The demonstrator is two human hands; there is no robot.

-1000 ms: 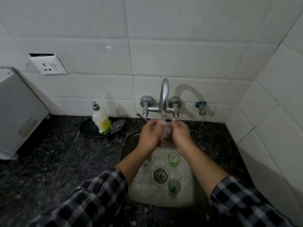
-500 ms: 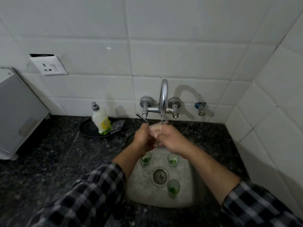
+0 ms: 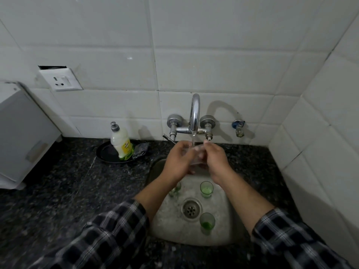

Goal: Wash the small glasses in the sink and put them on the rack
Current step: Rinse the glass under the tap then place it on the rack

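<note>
Small glass was held under the tap, above the back edge of the sink. The water stream landed on or just beside its top. The glass was clear and blurred, so I couldn't tell its tilt.

Left hand had its fingers curled round the glass from the left. Right hand gripped it from the right, fingers closed on it. Both sleeves were plaid and pushed up the forearms.

Three more glasses stood upright on the sink floor, all with green residue:
- rear-right glass, just beside the right forearm
- front glass, just right of the drain
- rear-left glass, partly hidden by the left forearm

On the dark speckled counter, left of the sink, sat a black dish. A soap bottle stood upright in it, with a dark scrubber touching the dish's right edge.

A wall socket was on the tiles above, and a white box stood at far left. A small blue-handled valve sat on the wall right of the tap.
</note>
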